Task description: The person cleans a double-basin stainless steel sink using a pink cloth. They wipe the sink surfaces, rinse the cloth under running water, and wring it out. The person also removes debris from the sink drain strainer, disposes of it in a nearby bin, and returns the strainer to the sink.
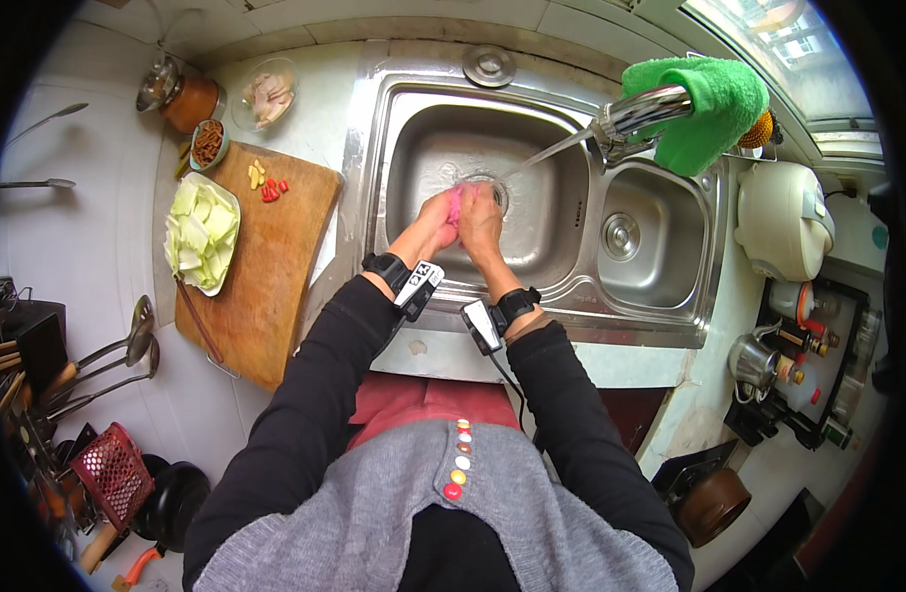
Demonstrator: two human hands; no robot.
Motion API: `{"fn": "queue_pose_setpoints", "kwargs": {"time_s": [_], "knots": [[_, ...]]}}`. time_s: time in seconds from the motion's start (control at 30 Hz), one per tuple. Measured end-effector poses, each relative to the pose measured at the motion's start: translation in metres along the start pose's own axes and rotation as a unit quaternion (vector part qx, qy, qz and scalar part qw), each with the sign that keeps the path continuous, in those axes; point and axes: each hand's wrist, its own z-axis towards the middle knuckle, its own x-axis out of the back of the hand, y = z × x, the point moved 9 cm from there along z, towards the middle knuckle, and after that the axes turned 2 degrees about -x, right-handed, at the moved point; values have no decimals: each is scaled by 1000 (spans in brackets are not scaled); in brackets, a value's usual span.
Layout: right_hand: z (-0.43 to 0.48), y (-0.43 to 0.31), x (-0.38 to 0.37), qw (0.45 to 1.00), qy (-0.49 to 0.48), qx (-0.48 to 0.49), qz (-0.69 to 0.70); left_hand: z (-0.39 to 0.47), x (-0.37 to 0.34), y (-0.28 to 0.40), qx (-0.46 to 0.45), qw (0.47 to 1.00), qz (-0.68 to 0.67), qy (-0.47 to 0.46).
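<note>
My left hand [434,220] and my right hand [481,222] are close together over the larger steel sink basin [419,159]. Between them they grip a wet pink cloth [454,206], mostly covered by my fingers. A stream of water [545,152] runs from the chrome faucet [641,109] down onto my right hand and the cloth. Part of the basin's drain [500,195] shows just beyond my right hand. Both wrists wear black straps with small devices.
A green towel [712,111] hangs over the faucet. To the left, a wooden cutting board [264,259] bears cut cabbage [201,229], red pepper pieces [271,191] and a cleaver-like handle or stick [199,320]. The smaller basin [656,274] and a rice cooker [782,220] are at right.
</note>
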Motion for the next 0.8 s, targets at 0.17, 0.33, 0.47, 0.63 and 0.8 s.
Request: {"fn": "queue_pose_setpoints", "kwargs": {"time_s": [0.17,0.33,0.47,0.63,0.8], "knots": [[32,31,18,996,42,-57,-52,-10,-1,-17,2,998,1,67],[22,41,5,981,-53,-73,173,-17,1,-14,37,982,165,78],[-10,12,0,984,-51,-14,170,-11,10,-14,118,990,33,63],[-22,-10,-10,996,12,82,25,-12,-1,-12,66,997,-2,-47],[28,38,-4,996,6,57,-69,-20,-1,-43,81,995,-28,44]]}}
